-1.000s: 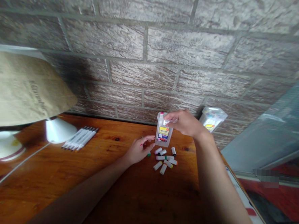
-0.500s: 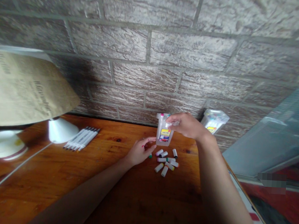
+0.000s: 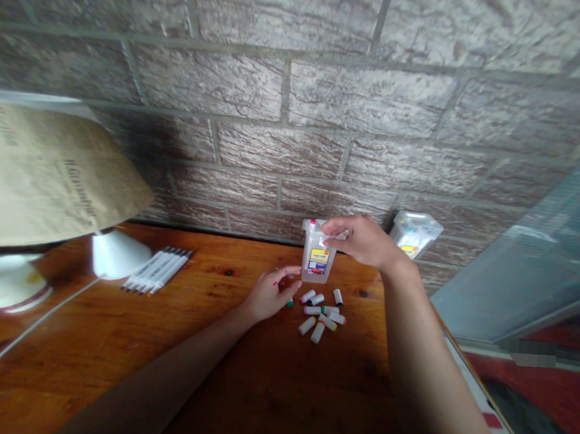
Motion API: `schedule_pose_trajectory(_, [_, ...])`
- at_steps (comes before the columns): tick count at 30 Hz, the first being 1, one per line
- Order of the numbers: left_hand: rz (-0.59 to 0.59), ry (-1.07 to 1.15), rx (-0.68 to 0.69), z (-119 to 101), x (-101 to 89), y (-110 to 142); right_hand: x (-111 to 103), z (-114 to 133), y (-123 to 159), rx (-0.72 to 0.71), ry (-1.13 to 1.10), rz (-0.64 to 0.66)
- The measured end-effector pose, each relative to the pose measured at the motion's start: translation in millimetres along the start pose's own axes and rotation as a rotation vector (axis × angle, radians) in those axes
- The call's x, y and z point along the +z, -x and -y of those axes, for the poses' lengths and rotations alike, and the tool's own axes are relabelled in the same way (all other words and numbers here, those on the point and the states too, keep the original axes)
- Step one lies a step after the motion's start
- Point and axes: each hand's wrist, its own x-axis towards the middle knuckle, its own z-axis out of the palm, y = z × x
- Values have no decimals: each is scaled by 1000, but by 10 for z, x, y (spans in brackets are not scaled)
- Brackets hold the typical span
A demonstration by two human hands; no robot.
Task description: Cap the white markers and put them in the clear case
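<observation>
A clear plastic marker case (image 3: pixel 317 271) with a yellow, red and blue label stands upright near the wall. A marker with a pink end (image 3: pixel 312 223) stands inside its left side. At the case's upper right, my right hand (image 3: pixel 360 239) has its fingers closed around a small whitish piece; the fingers hide most of it. My left hand (image 3: pixel 271 293) lies by the case's lower left edge, thumb and fingers apart, fingertips at or very near the plastic. Several white marker caps (image 3: pixel 318 310) with coloured ends lie loose before the case. One green-ended cap (image 3: pixel 290 303) is partly behind my left thumb.
Several white markers (image 3: pixel 157 271) lie in a row at the left, beside a white lamp base (image 3: pixel 115 255) with a paper shade (image 3: pixel 61 170) and cord. A paper cup (image 3: pixel 8 281) lies farther left. Another clear case (image 3: pixel 415 234) stands against the brick wall (image 3: pixel 255 146).
My right fingers have shifted slightly at the case's top, and the whitish piece shows farther left. A bluish end seen there before is now covered. The left hand has hardly moved.
</observation>
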Motion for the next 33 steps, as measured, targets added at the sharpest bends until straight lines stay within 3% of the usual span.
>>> schedule_pose_trajectory(9, [3,-1,-9,-10,1,-2,51,31,-16,15,63,46])
schedule_pose_trajectory(16, [-11,-18,-2,-25,-1,3,99,0,-40,21,107,-41])
schedule_pose_trajectory(33, [-18,-34,-20,-84,-17,7,104,10,-21,77,184,-39])
